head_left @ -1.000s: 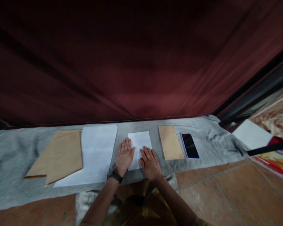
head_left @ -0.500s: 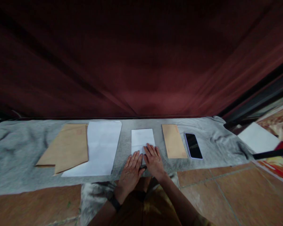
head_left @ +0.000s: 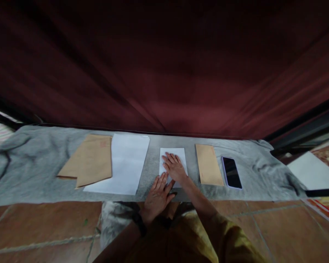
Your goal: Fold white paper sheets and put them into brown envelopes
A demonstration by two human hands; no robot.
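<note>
A folded sheet of white paper (head_left: 182, 155) lies flat on the grey cloth in front of me, partly covered by my hands. My right hand (head_left: 174, 168) rests flat on its middle, fingers stretched out toward the upper left. At its lower left edge is my left hand (head_left: 157, 195), open with fingers spread, the fingertips close to the right wrist. To the right lies a single brown envelope (head_left: 209, 164). Left of the hands, several larger white sheets (head_left: 130, 160) are partly under brown envelopes (head_left: 94, 160).
A phone (head_left: 231, 172) with a light purple case lies right of the single envelope. The grey cloth (head_left: 30, 164) covers a narrow bench before a dark red curtain (head_left: 164, 91). Brown floor tiles (head_left: 57, 223) show below. A white board or sheet (head_left: 312, 170) stands at far right.
My right hand has slid up and left across the folded paper, away from its lower edge. My left hand stays near the lower left edge. The whole view has tilted slightly.
</note>
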